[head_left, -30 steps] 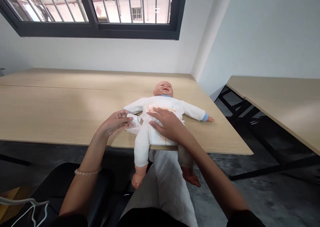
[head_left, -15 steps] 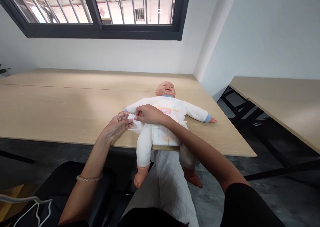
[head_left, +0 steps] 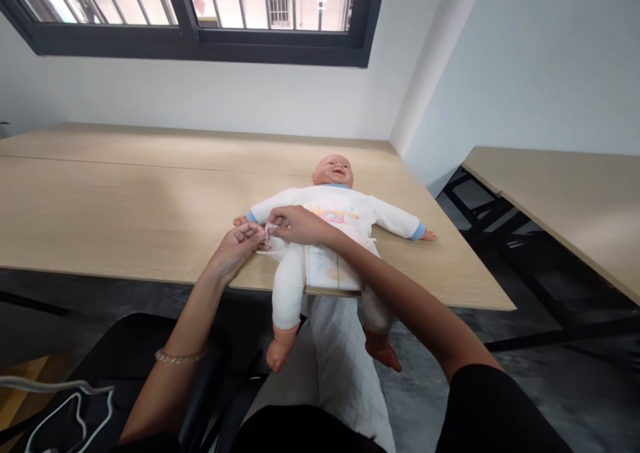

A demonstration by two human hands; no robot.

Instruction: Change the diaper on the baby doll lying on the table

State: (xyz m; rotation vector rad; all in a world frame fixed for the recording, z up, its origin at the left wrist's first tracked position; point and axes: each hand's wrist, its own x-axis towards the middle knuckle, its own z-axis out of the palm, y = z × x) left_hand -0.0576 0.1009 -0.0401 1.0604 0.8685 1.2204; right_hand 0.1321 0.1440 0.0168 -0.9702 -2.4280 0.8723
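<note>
A baby doll [head_left: 320,220] in a white long-sleeved top with blue cuffs lies on its back on a light wood table [head_left: 125,200], its legs hanging over the front edge. Around its middle is a white diaper [head_left: 330,270]. The diaper's thin side tab [head_left: 267,240] sticks out at the doll's hip on the left of the view. My left hand [head_left: 237,248] pinches that tab from the left. My right hand [head_left: 297,225] reaches across the doll's belly and also pinches it.
A second wooden table [head_left: 550,200] stands to the right beyond a gap with black metal legs. A barred window [head_left: 200,13] is on the wall behind. White quilted cloth [head_left: 333,373] lies below the doll's legs. A white cable [head_left: 67,406] is at the lower left.
My right hand has moved off the doll's belly, leftward to the diaper tab beside my left hand. The tab looks narrower and more drawn out. The view has shifted slightly.
</note>
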